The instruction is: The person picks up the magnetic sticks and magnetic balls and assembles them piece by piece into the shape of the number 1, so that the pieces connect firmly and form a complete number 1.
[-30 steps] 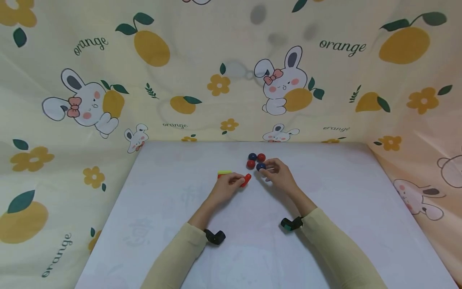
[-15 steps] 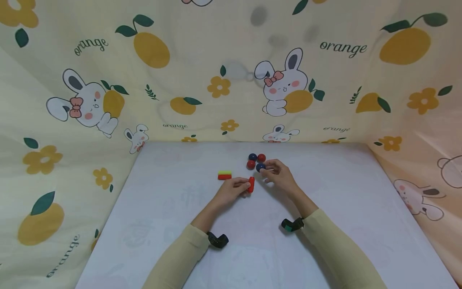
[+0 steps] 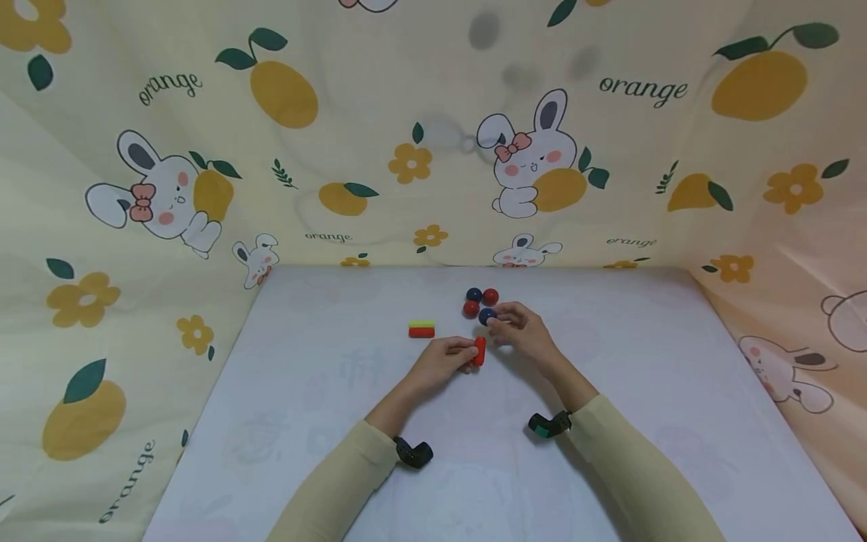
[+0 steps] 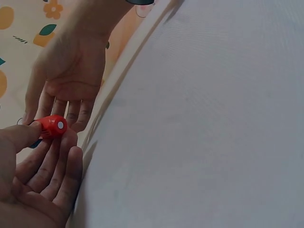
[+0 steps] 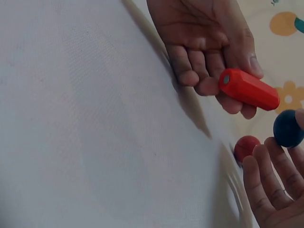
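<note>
My left hand (image 3: 436, 363) pinches a red magnetic rod (image 3: 479, 351) between thumb and fingers. A pale round disc shows in the rod's end (image 4: 60, 125) in the left wrist view. Just to the right, my right hand (image 3: 530, 333) holds a dark blue ball (image 3: 487, 316) by its fingertips; in the right wrist view the blue ball (image 5: 288, 128) is partly cut off by the frame edge. Rod and ball are close but apart. Behind them sit two red balls (image 3: 470, 309) and another blue ball (image 3: 474, 295), grouped together.
Left of the balls, a yellow-green rod (image 3: 421, 324) and a red rod (image 3: 421, 333) lie side by side on the white tabletop (image 3: 325, 421). A printed cloth (image 3: 447, 196) stands behind the table and along its sides. Each wrist wears a small black camera (image 3: 414, 453).
My left hand has moved right and slightly nearer, uncovering the two lying rods; its rod has turned from slanted to nearly straight. My right hand's blue ball has shifted slightly nearer.
</note>
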A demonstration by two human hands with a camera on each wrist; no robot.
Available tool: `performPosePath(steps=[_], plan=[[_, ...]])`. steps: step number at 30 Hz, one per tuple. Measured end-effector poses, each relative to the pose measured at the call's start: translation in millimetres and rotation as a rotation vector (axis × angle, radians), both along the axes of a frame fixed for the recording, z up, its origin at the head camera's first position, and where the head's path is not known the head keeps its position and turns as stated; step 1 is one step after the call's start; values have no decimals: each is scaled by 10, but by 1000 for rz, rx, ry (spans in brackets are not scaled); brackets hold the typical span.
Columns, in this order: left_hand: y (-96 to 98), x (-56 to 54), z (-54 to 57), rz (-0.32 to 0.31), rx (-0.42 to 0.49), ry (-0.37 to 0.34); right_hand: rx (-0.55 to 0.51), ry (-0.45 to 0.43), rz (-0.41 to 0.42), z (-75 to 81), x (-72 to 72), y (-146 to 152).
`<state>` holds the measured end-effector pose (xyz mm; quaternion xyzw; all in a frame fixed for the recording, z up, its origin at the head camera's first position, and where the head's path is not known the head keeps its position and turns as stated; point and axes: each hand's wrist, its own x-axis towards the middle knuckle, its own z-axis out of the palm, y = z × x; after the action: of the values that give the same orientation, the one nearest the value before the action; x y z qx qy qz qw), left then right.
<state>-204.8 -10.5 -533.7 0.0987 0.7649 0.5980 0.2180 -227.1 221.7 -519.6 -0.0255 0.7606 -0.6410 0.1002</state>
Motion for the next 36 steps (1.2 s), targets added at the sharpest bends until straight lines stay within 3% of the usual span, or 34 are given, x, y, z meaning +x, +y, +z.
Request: performPosePath(steps=[12,36], plan=[[20,-5,-108,10,15,-13,9,-20,21,-41,33,0],[8,11,-110,10,7,19,33,-22,65,-56,89,-45]])
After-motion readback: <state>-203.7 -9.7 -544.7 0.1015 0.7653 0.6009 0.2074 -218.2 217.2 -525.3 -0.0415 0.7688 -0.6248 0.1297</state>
